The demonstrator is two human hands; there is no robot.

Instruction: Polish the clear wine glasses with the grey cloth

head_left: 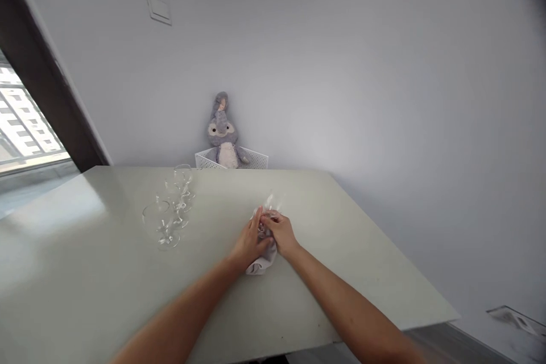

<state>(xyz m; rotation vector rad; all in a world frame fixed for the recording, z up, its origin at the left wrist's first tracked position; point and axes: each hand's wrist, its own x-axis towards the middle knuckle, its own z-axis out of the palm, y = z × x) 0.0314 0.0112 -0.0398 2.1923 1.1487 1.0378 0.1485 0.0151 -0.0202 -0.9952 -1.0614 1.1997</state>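
Observation:
My left hand (251, 243) and my right hand (282, 232) meet near the middle of the table. Between them is a clear glass (273, 201), partly hidden, its transparent bowl pointing away from me. A pale, crumpled cloth (261, 263) lies under and around it and hangs out below my palms. My left fingers and thumb close around the glass from the left. On the other side, my right fingers are curled and pinched against the cloth and glass; their exact hold is partly hidden. Several clear stemmed glasses (168, 227) stand in a row to the left.
The pale table (367, 261) ends at a right edge beside the wall. Behind its far edge, a grey plush toy (222, 131) sits in a white perforated basket (256, 160). A dark door frame (46, 62) and bright window are at left; a switch (160, 9) is on the wall.

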